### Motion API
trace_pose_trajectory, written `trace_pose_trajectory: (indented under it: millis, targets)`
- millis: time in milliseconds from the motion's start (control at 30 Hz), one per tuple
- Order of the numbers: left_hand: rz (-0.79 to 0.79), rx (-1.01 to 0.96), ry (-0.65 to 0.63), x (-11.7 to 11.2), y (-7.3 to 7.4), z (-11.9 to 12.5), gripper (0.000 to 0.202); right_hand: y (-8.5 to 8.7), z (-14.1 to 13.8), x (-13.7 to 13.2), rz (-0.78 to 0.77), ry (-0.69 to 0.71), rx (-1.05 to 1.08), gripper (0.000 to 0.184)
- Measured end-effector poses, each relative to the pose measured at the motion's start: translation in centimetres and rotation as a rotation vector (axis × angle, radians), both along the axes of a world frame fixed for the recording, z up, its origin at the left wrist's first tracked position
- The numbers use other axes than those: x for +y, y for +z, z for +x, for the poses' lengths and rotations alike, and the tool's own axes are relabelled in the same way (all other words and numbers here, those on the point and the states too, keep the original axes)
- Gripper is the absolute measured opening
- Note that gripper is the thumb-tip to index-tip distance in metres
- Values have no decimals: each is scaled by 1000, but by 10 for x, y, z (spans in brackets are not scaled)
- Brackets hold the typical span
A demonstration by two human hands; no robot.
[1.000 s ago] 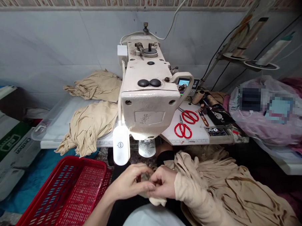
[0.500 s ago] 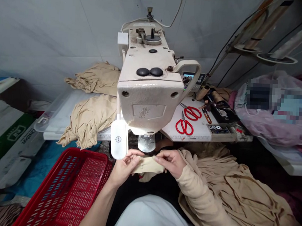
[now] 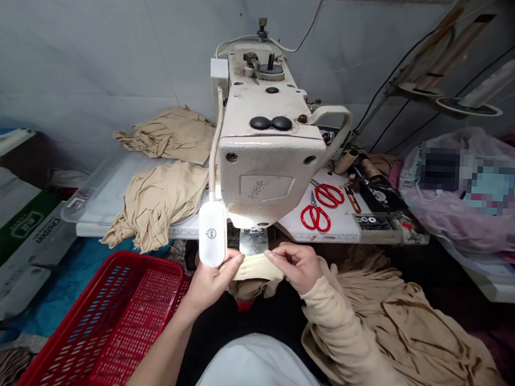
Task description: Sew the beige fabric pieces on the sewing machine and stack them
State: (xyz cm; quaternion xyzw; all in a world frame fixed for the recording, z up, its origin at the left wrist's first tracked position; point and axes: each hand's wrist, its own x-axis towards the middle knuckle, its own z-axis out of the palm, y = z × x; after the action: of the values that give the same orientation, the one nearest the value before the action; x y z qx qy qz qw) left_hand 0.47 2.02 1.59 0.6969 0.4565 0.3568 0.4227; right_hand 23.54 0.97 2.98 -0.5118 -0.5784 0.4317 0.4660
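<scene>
My left hand (image 3: 211, 282) and my right hand (image 3: 294, 266) both pinch a small beige ribbed fabric piece (image 3: 254, 268), stretched between them just below the head of a cream sewing machine (image 3: 266, 142). The piece sits right under the machine's presser area (image 3: 253, 242), beside a white lamp (image 3: 211, 239) hanging at its left. My right arm wears a beige sleeve. More beige cloth (image 3: 405, 330) drapes over my lap to the right.
A red plastic basket (image 3: 115, 317) stands at lower left. Folded beige garments (image 3: 163, 194) lie on the table left of the machine. Two red scissors (image 3: 320, 207), thread snips and spools sit to the right, then a plastic bag (image 3: 458, 190).
Both hands have risen from my lap toward the machine, spreading the beige piece out flat between them and bringing it under the machine head. The view shifted slightly.
</scene>
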Motion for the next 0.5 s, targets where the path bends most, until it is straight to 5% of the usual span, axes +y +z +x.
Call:
trace_pose_trajectory:
  millis: [233,500]
  targets:
    - [-266,-68,166,12,8,5,33,-15,5,15,-168,-30,156,36]
    - [-97,-200,201,39,-2,20,26,-23,16,33,-248,-138,267,35]
